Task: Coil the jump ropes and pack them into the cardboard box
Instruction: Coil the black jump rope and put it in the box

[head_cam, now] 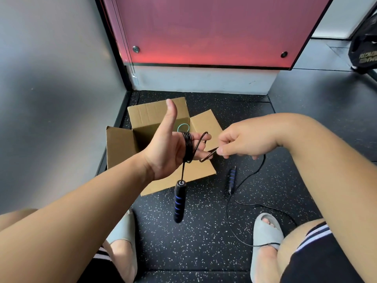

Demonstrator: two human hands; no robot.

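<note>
My left hand (167, 148) is held up over the open cardboard box (120, 148), thumb raised. Several turns of thin black jump rope (187, 147) are wound around its fingers. One black-and-blue foam handle (179, 201) hangs from the coil below my palm. My right hand (242, 142) pinches the free length of rope just right of the coil. From there the cord trails down to the floor, past the second handle (231, 180) lying on the mat, and loops near my right foot. A green ring (183, 127) shows inside the box.
The box stands on a black speckled rubber floor (193, 237) with its flaps spread. A grey wall is on the left and a red panel (214, 31) behind. My feet in grey slippers (265, 237) flank the floor space. Black gym equipment (365, 48) sits far right.
</note>
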